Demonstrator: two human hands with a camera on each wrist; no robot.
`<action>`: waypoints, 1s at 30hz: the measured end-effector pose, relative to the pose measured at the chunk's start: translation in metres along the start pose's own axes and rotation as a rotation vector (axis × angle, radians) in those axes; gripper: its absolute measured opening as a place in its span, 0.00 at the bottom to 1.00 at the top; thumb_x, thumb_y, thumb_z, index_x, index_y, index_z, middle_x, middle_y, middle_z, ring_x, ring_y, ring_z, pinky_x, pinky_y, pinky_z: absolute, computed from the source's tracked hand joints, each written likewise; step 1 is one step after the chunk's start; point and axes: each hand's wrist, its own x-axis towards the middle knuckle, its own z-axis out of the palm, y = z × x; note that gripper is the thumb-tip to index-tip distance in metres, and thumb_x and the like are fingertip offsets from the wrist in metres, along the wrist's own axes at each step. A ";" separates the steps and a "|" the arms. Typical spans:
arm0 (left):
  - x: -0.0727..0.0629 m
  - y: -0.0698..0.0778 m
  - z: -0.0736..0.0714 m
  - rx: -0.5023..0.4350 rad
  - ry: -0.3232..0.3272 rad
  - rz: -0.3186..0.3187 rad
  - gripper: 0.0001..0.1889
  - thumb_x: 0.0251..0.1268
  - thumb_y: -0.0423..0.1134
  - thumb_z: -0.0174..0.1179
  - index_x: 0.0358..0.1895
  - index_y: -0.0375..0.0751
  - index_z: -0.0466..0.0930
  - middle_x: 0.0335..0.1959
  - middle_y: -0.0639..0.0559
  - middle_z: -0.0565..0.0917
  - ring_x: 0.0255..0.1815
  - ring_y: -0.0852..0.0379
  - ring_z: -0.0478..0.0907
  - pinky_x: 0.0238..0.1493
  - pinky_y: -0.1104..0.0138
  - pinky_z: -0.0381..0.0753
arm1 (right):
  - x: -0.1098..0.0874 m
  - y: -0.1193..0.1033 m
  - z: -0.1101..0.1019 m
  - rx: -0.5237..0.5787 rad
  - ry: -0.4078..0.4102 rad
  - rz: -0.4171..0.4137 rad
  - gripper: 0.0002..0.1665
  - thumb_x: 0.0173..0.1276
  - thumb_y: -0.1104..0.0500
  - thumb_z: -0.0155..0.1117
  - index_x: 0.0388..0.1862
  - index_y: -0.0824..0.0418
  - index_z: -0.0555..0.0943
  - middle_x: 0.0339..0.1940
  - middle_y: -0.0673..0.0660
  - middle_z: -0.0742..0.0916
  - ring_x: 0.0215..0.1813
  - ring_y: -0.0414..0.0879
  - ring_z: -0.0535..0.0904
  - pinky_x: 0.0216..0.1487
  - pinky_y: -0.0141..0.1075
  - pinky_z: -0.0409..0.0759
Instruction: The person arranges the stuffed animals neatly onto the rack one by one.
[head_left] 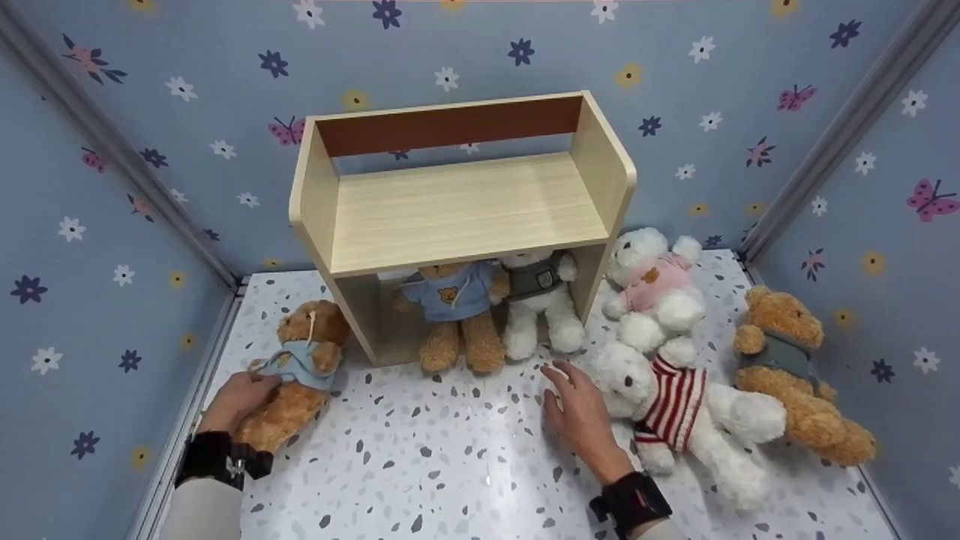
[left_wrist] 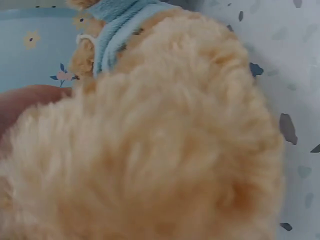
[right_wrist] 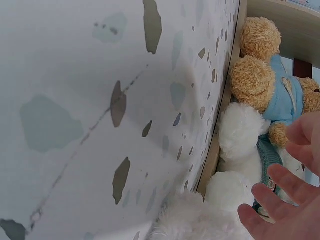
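Observation:
On the left, a brown teddy bear (head_left: pixel 289 412) in a light blue top lies on its side. My left hand (head_left: pixel 244 394) grips it at the waist, fingers at the hem of its top; the bear's fur (left_wrist: pixel 150 150) hides most of that hand in the left wrist view. My right hand (head_left: pixel 581 412) holds nothing, its fingers (right_wrist: pixel 290 185) spread and loosely bent, beside the head of a white bear (head_left: pixel 675 397) in a red-striped sweater. In the shelf's lower compartment sit a brown bear in a blue hoodie (head_left: pixel 454 292) and a white bear in a dark grey top (head_left: pixel 541 300).
A light wooden shelf (head_left: pixel 472 202) stands against the flowered back wall (head_left: pixel 517 82). To its right lie a white bear in pink (head_left: pixel 652 289) and a brown bear in a grey-green top (head_left: pixel 784 356). Flowered side walls bound the speckled white floor (head_left: pixel 442 465).

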 end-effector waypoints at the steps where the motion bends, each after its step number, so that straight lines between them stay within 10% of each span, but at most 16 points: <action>1: 0.000 -0.001 0.003 -0.017 -0.003 -0.002 0.23 0.83 0.48 0.45 0.36 0.31 0.78 0.31 0.45 0.77 0.32 0.51 0.73 0.36 0.61 0.72 | 0.000 0.000 0.000 0.002 0.004 -0.001 0.24 0.63 0.68 0.74 0.60 0.64 0.84 0.58 0.68 0.85 0.55 0.62 0.83 0.48 0.55 0.84; 9: 0.009 -0.012 0.021 -0.189 -0.003 -0.019 0.24 0.83 0.46 0.50 0.21 0.42 0.69 0.14 0.56 0.65 0.17 0.57 0.63 0.32 0.63 0.69 | -0.002 -0.001 0.003 0.012 0.043 -0.014 0.24 0.60 0.70 0.75 0.57 0.64 0.85 0.57 0.68 0.85 0.52 0.63 0.84 0.45 0.55 0.84; 12: 0.007 -0.013 0.027 -0.307 -0.020 -0.064 0.26 0.82 0.49 0.52 0.43 0.20 0.76 0.27 0.37 0.79 0.32 0.43 0.78 0.47 0.55 0.76 | -0.002 -0.002 0.003 0.013 0.036 -0.003 0.24 0.60 0.70 0.76 0.57 0.63 0.85 0.57 0.68 0.85 0.52 0.63 0.84 0.45 0.56 0.84; 18: 0.002 -0.016 0.040 -0.456 -0.030 -0.150 0.33 0.77 0.54 0.59 0.58 0.19 0.69 0.39 0.41 0.80 0.39 0.52 0.77 0.50 0.59 0.75 | -0.004 -0.001 0.005 -0.003 0.051 -0.023 0.24 0.59 0.71 0.75 0.56 0.63 0.86 0.56 0.67 0.86 0.50 0.62 0.84 0.43 0.55 0.84; 21: 0.002 -0.014 0.048 -0.518 -0.059 -0.154 0.50 0.76 0.55 0.61 0.79 0.19 0.44 0.68 0.26 0.70 0.63 0.39 0.75 0.67 0.53 0.72 | -0.006 0.000 0.005 -0.009 0.063 -0.033 0.24 0.58 0.71 0.76 0.55 0.63 0.86 0.56 0.66 0.86 0.49 0.62 0.85 0.44 0.55 0.84; 24: 0.005 -0.012 0.057 -0.541 -0.064 -0.125 0.54 0.74 0.54 0.62 0.82 0.25 0.36 0.80 0.26 0.51 0.78 0.33 0.56 0.77 0.48 0.58 | -0.006 0.000 0.005 -0.015 0.068 -0.038 0.24 0.58 0.71 0.76 0.55 0.63 0.86 0.56 0.66 0.86 0.48 0.62 0.85 0.44 0.55 0.84; 30: 0.007 -0.012 0.073 -0.593 -0.019 -0.039 0.46 0.72 0.47 0.67 0.80 0.27 0.51 0.77 0.30 0.61 0.75 0.37 0.61 0.75 0.52 0.60 | -0.008 0.001 0.008 -0.019 0.062 -0.035 0.23 0.58 0.71 0.75 0.55 0.64 0.86 0.56 0.66 0.86 0.48 0.62 0.85 0.45 0.55 0.84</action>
